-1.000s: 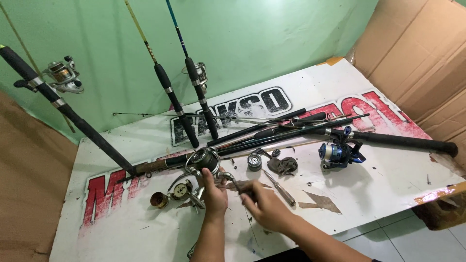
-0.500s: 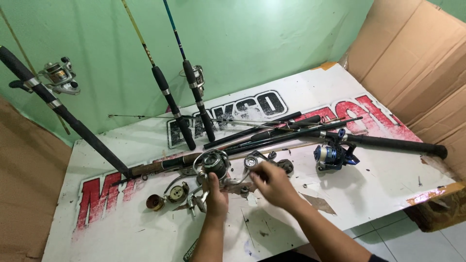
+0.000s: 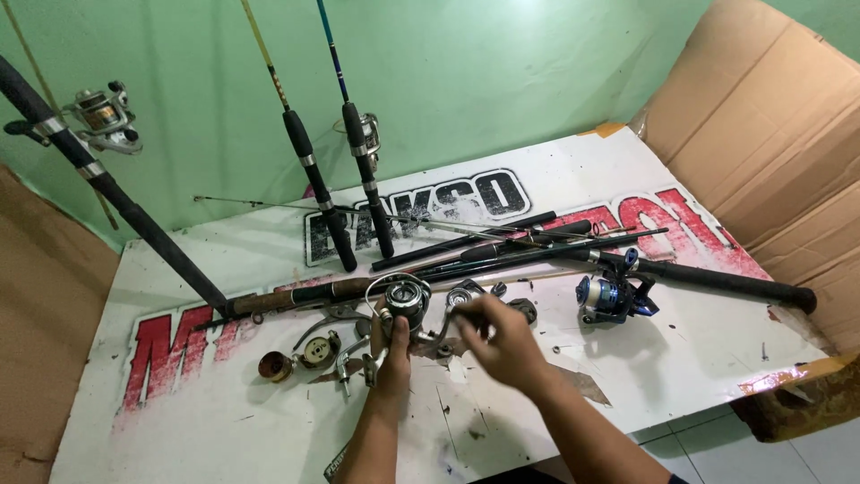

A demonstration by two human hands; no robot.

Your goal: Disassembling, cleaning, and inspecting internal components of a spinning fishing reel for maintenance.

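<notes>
White signboard [image 3: 681, 358] with red, black lettering underneath; brown cardboard [image 3: 761, 125], perhaps boxes, right.

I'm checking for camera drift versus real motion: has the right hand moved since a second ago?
Yes. The right hand has moved up the white board, away from its near edge, toward the loose reel parts beside the blue reel.

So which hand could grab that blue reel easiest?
Probably the right hand. It hovers free, blurred, on the side where the blue reel lies on the white board. The left hand is busy gripping the silver reel, farther away.
</notes>
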